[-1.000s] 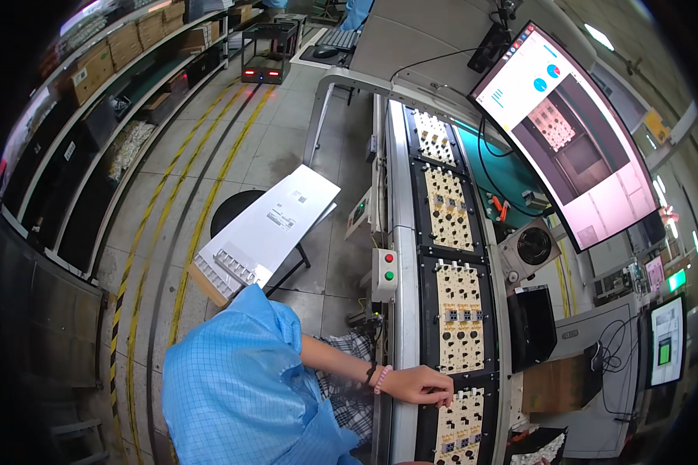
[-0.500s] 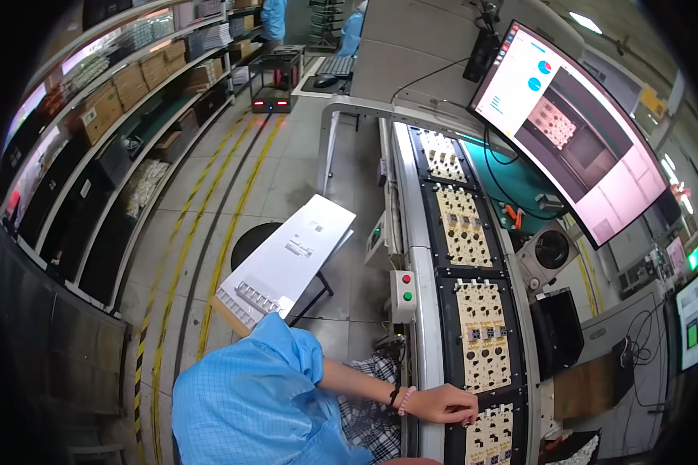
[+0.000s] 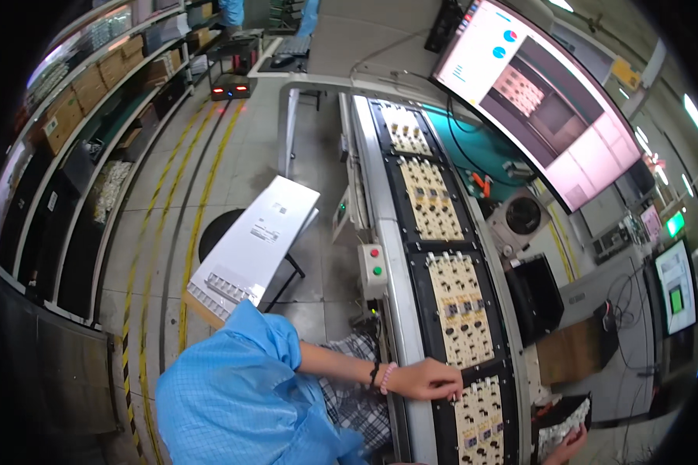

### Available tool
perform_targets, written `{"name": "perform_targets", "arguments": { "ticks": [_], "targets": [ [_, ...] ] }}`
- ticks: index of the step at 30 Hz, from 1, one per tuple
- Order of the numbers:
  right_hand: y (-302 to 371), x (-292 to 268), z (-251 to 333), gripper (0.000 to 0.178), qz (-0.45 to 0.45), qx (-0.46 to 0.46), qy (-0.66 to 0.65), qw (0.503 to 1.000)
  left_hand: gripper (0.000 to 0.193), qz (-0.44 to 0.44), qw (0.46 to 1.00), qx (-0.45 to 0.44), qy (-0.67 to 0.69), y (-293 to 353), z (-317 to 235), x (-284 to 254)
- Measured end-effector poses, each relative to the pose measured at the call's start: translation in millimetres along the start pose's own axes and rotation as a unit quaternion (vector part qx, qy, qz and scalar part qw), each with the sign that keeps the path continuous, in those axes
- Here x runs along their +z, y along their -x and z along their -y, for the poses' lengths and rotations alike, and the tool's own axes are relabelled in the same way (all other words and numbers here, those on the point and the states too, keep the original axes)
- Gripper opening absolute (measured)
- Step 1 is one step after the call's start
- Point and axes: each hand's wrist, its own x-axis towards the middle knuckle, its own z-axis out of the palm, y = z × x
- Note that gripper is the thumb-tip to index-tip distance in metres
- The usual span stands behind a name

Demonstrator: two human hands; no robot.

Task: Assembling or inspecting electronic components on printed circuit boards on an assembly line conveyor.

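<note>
My left hand (image 3: 425, 380) reaches in from the lower left, over the metal rail. Its fingers are bent and pressed together at the upper left corner of the nearest cream circuit board panel (image 3: 479, 418); whatever they pinch is hidden. This panel carries black parts and sits in a black carrier frame. At the lower right, my right hand (image 3: 570, 448) is partly cut off by the picture's edge. Its fingers stretch toward the small silvery parts (image 3: 560, 435) in a black bin (image 3: 547, 422).
More cream panels (image 3: 459, 310) in black frames run away along the conveyor (image 3: 420, 333). A button box (image 3: 374, 271) is fixed to its left side. A white box (image 3: 260, 240) stands on a stool at the left. The large monitor (image 3: 547, 101) overhangs the far right.
My right hand has come into view beside the parts bin. The whole view has shifted, so things sit further left and higher. My left hand stays by the same panel corner.
</note>
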Motion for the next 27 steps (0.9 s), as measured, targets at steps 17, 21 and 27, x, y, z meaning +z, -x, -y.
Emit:
{"name": "perform_targets", "arguments": {
  "ticks": [17,21,27],
  "targets": [
    [141.5,-84.6,84.1,0.016,0.203,0.140,-0.292,0.924,0.036,0.039,0.995,-0.070,0.052,-11.0,30.4,-13.2],
    [168.1,-103.2,91.9,0.019,0.262,0.184,-0.328,0.889,0.038,0.042,0.998,-0.006,0.039,-14.4,29.6,-9.5],
    [205.0,-97.5,74.1,0.015,0.294,0.273,-0.284,0.871,0.040,0.050,0.998,-0.015,0.025,-8.3,34.3,-10.7]
  ]
}}
